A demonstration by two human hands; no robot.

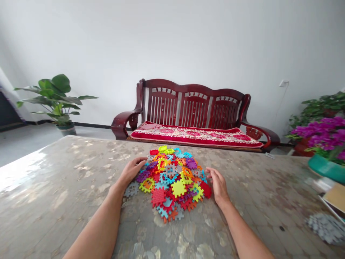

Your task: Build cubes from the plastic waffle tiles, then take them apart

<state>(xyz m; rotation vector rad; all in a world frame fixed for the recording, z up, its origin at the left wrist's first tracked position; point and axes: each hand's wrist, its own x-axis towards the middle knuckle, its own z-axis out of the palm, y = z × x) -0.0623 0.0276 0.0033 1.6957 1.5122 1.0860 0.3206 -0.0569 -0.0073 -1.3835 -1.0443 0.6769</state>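
A heap of colourful plastic interlocking building tiles (172,180) lies on the table in front of me. Among them are a yellow-green square tile (178,188), a red brick-patterned tile (158,197) and a grey window tile (170,170). My left hand (134,169) rests along the heap's left side, fingers stretched toward it, with a grey window tile (131,189) lying just below. On the right side, my right hand (217,182) is held with fingers apart, close to a red tile (206,189). Neither hand appears to hold anything.
The table (81,172) has a patterned, glossy cover. Behind it stands a dark red wooden bench (194,108) with a red floral cushion (196,136). At right are purple flowers (323,133) in a teal pot (327,169) and a grey textured object (326,227). A potted plant (58,97) stands left.
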